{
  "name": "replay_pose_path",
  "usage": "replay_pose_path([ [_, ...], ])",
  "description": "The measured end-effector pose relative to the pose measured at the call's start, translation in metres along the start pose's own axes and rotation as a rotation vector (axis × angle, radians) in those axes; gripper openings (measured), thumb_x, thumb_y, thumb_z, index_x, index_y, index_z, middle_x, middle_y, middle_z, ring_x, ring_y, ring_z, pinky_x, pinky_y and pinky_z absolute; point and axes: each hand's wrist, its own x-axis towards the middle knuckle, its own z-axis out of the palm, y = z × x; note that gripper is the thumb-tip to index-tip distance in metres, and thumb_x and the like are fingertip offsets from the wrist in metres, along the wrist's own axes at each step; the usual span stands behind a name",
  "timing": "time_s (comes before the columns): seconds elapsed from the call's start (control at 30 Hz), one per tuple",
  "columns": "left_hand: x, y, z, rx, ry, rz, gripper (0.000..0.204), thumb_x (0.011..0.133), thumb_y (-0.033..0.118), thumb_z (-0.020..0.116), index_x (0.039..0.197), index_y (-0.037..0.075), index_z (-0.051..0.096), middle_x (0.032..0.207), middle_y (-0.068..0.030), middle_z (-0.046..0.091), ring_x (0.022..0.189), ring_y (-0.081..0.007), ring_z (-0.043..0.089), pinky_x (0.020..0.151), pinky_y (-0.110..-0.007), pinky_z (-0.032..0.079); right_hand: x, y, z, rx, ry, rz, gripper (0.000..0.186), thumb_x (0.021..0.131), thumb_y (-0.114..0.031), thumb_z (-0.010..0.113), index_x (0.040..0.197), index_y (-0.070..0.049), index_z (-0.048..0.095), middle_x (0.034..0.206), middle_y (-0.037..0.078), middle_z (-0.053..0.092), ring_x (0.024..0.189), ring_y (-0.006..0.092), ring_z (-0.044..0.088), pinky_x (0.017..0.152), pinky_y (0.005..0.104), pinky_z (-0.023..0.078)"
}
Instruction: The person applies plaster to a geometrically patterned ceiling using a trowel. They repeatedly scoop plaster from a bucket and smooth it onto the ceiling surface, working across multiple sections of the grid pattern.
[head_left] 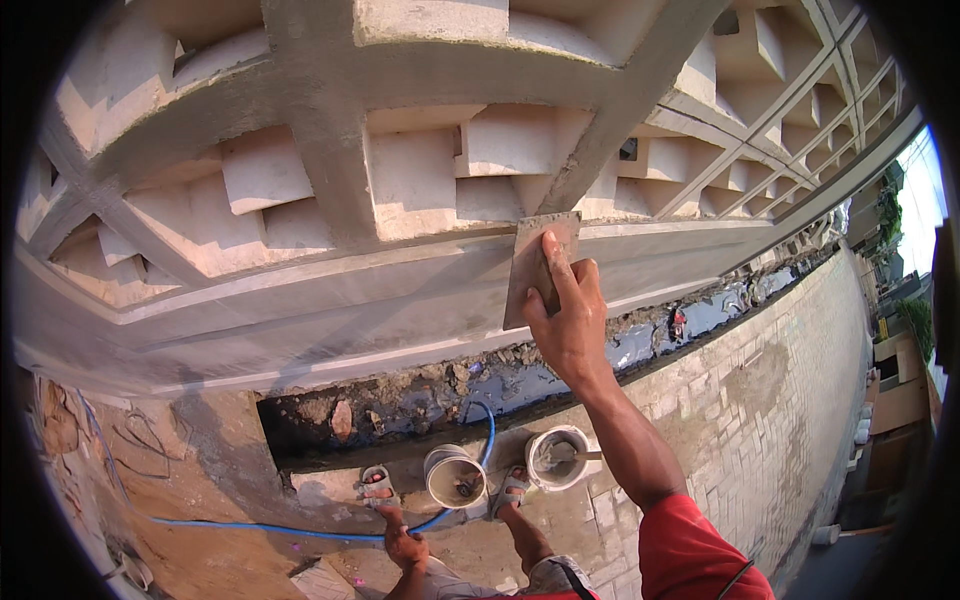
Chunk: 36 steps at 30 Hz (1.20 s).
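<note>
My right hand (572,315) grips a flat rectangular plastering trowel (530,265), the index finger stretched along its back. The blade stands against the lower ledge of the grey plastered wall (420,300), its top edge just under the openwork lattice (335,150). Low in the view, my left hand (405,548) hangs in front of my left shin. Its fingers blend with the leg, so their state is unclear. Two buckets stand by my feet: a whitish bucket (455,478) between them, and another bucket (541,460) to the right with grey mix and a tool handle in it.
A trench with dark water (520,385) and rubble runs along the wall's foot. A blue hose (270,527) crosses the ground and bends past the middle bucket toward the trench. Paving blocks (740,410) stretch off to the right. Bare sandy soil (215,555) lies at left.
</note>
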Motion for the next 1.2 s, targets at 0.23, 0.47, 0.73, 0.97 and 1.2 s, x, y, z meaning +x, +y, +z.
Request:
replay_pose_path([
  [0.23, 0.019, -0.033, -0.034, -0.3, -0.088, -0.013, 0.026, 0.068, 0.017, 0.067, 0.089, 0.004, 0.061, 0.095, -0.0151, 0.059, 0.093, -0.0311, 0.056, 0.082, -0.039, 0.045, -0.018, 0.011, -0.048, 1.565, -0.045, 0.513, 0.051, 0.079, -0.012, 0.06, 0.125, 0.002, 0.044, 0.105, 0.014, 0.057, 0.093, 0.0251, 0.059, 0.078, 0.0343, 0.051],
  [0.47, 0.036, -0.052, -0.122, -0.503, 0.046, -0.109, 0.028, 0.071, 0.014, 0.064, 0.092, -0.003, 0.06, 0.09, -0.0181, 0.062, 0.085, -0.0314, 0.06, 0.076, -0.038, 0.047, 0.011, 0.011, -0.053, 2.348, -0.054, 0.806, 0.027, 0.09, -0.016, 0.04, 0.108, 0.002, 0.051, 0.103, 0.015, 0.059, 0.09, 0.0257, 0.062, 0.074, 0.035, 0.056],
  [0.73, 0.012, -0.078, -0.095, -0.671, 0.006, -0.397, 0.027, 0.072, 0.016, 0.063, 0.091, -0.003, 0.06, 0.09, -0.0199, 0.063, 0.085, -0.0317, 0.061, 0.076, -0.038, 0.047, 0.034, 0.017, -0.027, 2.64, -0.078, 0.991, 0.029, 0.09, -0.012, 0.04, 0.109, 0.008, 0.048, 0.105, 0.023, 0.051, 0.092, 0.0349, 0.054, 0.075, 0.0367, 0.057],
  [0.97, -0.012, -0.104, -0.042, -0.642, 0.011, -0.384, 0.025, 0.073, 0.015, 0.063, 0.094, 0.002, 0.059, 0.082, -0.0142, 0.061, 0.069, -0.0269, 0.056, 0.06, -0.036, 0.044, 0.083, -0.03, -0.065, 2.594, 0.164, 1.086, 0.027, 0.09, -0.004, 0.039, 0.111, 0.013, 0.042, 0.11, 0.026, 0.044, 0.099, 0.0363, 0.049, 0.085, 0.0386, 0.054],
  [1.2, -0.012, -0.076, -0.056, -0.506, 0.184, -0.139, 0.022, 0.077, 0.018, 0.06, 0.092, 0.003, 0.057, 0.073, -0.012, 0.06, 0.049, -0.0224, 0.055, 0.043, -0.035, 0.045, 0.112, -0.07, -0.138, 2.771, -0.083, 0.874, 0.029, 0.092, -0.006, 0.039, 0.114, 0.013, 0.036, 0.111, 0.026, 0.044, 0.103, 0.0364, 0.049, 0.088, 0.0406, 0.053],
])
